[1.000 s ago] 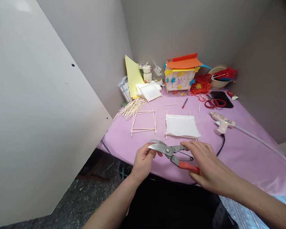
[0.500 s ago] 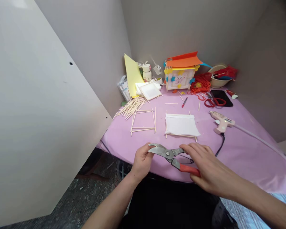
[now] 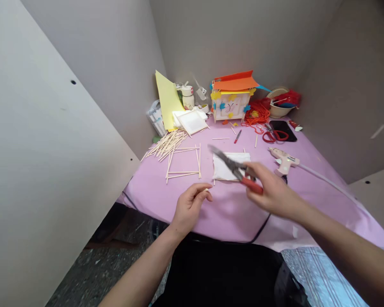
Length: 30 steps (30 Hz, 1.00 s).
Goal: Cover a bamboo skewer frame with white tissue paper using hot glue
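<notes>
My right hand (image 3: 269, 187) is wrapped around the red handle of the pruning shears (image 3: 232, 165), which are blurred and held up over the white-covered stick frame. Their blades point up and to the left. My left hand (image 3: 192, 202) is closed in a pinch near the table's front edge, with the pale tip of a small wooden stick piece (image 3: 206, 189) showing at the fingertips. Beyond the left hand lies an open square frame of wooden sticks (image 3: 183, 172). The frame covered with white sheet (image 3: 222, 170) is partly hidden behind the shears and right hand.
Loose sticks (image 3: 168, 145) are heaped at the left. A decorated little house (image 3: 232, 100) with an orange roof stands at the back. Toward the right lie red-handled scissors (image 3: 277, 135), a phone (image 3: 284, 130) and a corded glue gun (image 3: 284, 160) on the pink cloth (image 3: 153, 187).
My right hand has lifted the pruning shears up and away from my left hand, over the white-covered frame. My left hand remains near the front edge, fingers still pinched. The view has shifted slightly.
</notes>
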Each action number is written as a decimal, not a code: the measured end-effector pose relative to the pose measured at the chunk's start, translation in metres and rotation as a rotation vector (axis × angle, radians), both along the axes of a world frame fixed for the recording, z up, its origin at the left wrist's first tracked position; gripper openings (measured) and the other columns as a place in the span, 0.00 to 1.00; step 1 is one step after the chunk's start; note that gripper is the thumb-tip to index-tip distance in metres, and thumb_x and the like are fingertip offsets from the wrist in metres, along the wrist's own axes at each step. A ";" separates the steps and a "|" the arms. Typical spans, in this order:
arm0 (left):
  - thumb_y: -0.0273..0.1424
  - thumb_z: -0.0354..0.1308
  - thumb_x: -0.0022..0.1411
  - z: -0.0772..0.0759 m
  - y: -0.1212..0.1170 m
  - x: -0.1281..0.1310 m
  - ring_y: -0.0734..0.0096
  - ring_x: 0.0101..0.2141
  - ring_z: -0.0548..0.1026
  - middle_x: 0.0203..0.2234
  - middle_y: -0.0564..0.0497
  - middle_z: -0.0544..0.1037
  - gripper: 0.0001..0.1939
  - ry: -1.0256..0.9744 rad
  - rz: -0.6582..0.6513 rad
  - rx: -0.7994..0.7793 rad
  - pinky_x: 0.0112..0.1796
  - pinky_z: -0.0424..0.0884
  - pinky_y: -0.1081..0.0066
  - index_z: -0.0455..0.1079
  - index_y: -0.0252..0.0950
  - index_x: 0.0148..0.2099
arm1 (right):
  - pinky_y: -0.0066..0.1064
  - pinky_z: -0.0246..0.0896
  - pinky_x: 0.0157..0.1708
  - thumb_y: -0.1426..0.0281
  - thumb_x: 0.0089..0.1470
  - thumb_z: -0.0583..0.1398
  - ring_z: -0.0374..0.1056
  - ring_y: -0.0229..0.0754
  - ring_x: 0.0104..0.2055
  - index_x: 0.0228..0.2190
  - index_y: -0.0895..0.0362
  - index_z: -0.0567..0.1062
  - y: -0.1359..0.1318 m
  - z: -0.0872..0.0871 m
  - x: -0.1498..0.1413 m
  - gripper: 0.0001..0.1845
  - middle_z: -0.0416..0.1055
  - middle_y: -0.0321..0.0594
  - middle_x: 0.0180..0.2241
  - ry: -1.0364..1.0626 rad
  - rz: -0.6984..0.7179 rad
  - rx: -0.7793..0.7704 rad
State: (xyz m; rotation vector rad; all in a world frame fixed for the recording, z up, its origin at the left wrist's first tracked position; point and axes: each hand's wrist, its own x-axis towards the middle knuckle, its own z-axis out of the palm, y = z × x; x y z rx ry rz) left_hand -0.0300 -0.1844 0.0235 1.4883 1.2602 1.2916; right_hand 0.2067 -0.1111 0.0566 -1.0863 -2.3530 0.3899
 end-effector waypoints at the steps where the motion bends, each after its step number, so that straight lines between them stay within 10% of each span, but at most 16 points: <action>1: 0.34 0.51 0.68 0.001 0.008 0.005 0.71 0.32 0.71 0.29 0.52 0.76 0.10 0.018 -0.028 0.002 0.36 0.64 0.71 0.68 0.37 0.48 | 0.42 0.63 0.43 0.72 0.47 0.56 0.67 0.53 0.46 0.53 0.57 0.61 0.024 0.003 0.000 0.29 0.69 0.49 0.46 -0.025 -0.064 0.018; 9: 0.27 0.50 0.66 -0.005 0.094 0.049 0.66 0.38 0.71 0.36 0.47 0.75 0.08 0.401 -0.210 0.261 0.41 0.65 0.66 0.70 0.36 0.41 | 0.48 0.53 0.51 0.65 0.47 0.63 0.60 0.61 0.54 0.55 0.61 0.65 0.214 0.006 -0.018 0.34 0.65 0.59 0.53 -0.363 -0.203 0.022; 19: 0.25 0.47 0.66 -0.008 0.149 0.048 0.63 0.41 0.71 0.39 0.45 0.74 0.13 0.544 -0.246 0.259 0.44 0.67 0.63 0.71 0.37 0.46 | 0.41 0.46 0.58 0.65 0.49 0.63 0.55 0.54 0.61 0.57 0.64 0.65 0.289 -0.016 -0.010 0.35 0.59 0.55 0.61 -0.440 -0.006 -0.076; 24: 0.25 0.48 0.65 -0.007 0.159 0.048 0.64 0.38 0.71 0.36 0.47 0.72 0.16 0.577 -0.214 0.192 0.40 0.67 0.65 0.70 0.38 0.51 | 0.46 0.48 0.58 0.62 0.50 0.64 0.51 0.57 0.63 0.59 0.63 0.62 0.265 0.001 -0.004 0.38 0.54 0.57 0.63 -0.318 -0.003 -0.019; 30: 0.23 0.51 0.64 -0.010 0.152 0.056 0.68 0.36 0.72 0.36 0.51 0.73 0.23 0.515 -0.171 0.155 0.41 0.67 0.66 0.57 0.40 0.60 | 0.34 0.61 0.41 0.68 0.59 0.56 0.69 0.43 0.41 0.42 0.57 0.74 0.131 0.011 0.006 0.11 0.74 0.42 0.39 -0.151 0.123 -0.157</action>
